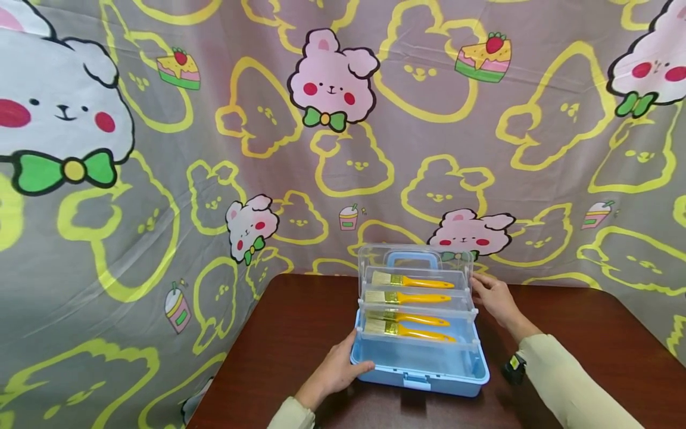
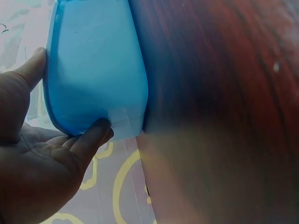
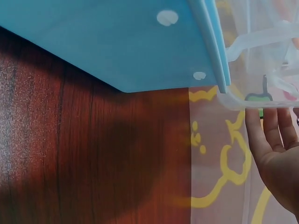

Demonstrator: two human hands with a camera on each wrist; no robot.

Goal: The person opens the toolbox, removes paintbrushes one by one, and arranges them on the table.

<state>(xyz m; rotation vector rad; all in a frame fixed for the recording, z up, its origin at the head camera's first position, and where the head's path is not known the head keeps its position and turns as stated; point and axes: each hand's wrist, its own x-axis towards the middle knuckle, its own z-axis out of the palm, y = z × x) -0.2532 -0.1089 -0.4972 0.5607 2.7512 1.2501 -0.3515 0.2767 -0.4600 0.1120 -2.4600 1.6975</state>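
Observation:
A blue toolbox stands with its clear lid raised and its tiered clear trays spread out. Several paintbrushes with yellow handles and pale bristles lie across the box, in or beneath the trays. My left hand holds the box's left front corner, thumb over the rim and fingers against the side wall; the left wrist view shows this hand up close. At the right rear, my right hand touches the lid's edge. Its fingers look fairly straight there; the thumb is out of sight.
The dark brown wooden table carries the box. Close behind and to the left hangs a patterned curtain with cartoon rabbits. A blue carrying handle shows at the raised lid, and a latch sits on the box's front.

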